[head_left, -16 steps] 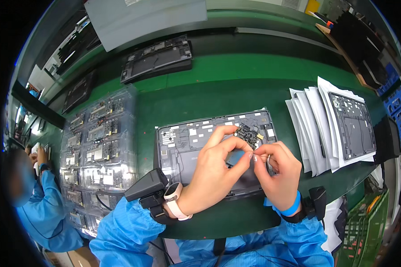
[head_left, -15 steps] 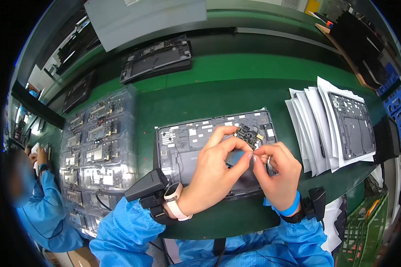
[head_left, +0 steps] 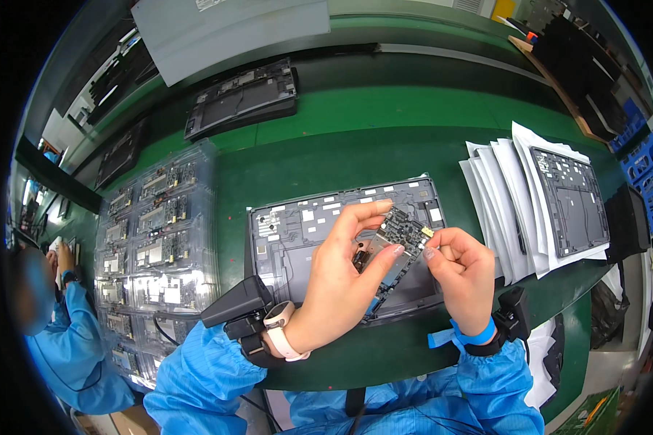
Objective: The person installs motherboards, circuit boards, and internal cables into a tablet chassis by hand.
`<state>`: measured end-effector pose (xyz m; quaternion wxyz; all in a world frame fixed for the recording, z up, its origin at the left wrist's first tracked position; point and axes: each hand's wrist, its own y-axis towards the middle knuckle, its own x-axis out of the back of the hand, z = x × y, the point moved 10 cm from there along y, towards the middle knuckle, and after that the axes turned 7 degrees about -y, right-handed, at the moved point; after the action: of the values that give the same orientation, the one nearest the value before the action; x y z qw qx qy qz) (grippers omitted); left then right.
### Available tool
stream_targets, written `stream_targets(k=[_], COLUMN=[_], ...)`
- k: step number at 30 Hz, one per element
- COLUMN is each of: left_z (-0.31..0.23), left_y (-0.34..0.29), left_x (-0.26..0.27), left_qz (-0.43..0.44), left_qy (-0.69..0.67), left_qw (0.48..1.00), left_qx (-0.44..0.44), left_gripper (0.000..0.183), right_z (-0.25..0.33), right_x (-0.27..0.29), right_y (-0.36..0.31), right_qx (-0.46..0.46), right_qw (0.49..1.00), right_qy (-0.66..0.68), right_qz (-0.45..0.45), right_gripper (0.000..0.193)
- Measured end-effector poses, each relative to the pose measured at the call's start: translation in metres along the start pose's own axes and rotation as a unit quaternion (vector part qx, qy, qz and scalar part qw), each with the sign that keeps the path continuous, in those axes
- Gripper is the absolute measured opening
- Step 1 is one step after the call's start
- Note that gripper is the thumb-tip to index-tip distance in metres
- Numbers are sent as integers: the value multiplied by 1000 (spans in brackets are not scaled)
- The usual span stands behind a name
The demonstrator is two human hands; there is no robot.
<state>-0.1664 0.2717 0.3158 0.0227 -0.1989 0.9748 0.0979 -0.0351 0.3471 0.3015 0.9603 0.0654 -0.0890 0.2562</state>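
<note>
My left hand is closed on a green-grey circuit board, thumb on its face and fingers behind its upper left edge. The board is held tilted above a dark, flat device housing dotted with small white pads, which lies on the table. At the board's right edge, close to a small yellow piece, my right hand has its thumb and fingers pinched together. Whatever is between those fingertips is too small to make out.
Clear plastic trays holding several circuit boards are on the left. Sheeted housings lean together at the right. Another housing sits on the far ledge. A co-worker's blue sleeve shows at far left, and a green crate at lower right.
The fingertips of my two hands have come apart, the right ones shifting slightly rightward. The board has turned so more of its face shows. The green crate sits lower in view.
</note>
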Motion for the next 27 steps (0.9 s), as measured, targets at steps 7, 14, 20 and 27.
stream_targets(k=[7, 14, 20, 27], left_z=[-8, -2, -6, -13], left_y=[-5, 0, 2, 12], left_x=[-2, 4, -1, -1], left_qz=[-17, 3, 44, 95], left_qy=[27, 2, 53, 133], left_qw=[999, 1000, 997, 987], left_qx=[-43, -10, -25, -8], left_gripper=[42, 41, 39, 44], right_z=[-6, 27, 33, 35], right_x=[-4, 10, 13, 13], right_y=[-1, 3, 1, 9], right_qx=[-24, 148, 153, 174], right_qw=[999, 982, 975, 967], right_qy=[31, -103, -152, -186], right_qz=[-1, -47, -57, -1], right_gripper=[4, 7, 9, 15])
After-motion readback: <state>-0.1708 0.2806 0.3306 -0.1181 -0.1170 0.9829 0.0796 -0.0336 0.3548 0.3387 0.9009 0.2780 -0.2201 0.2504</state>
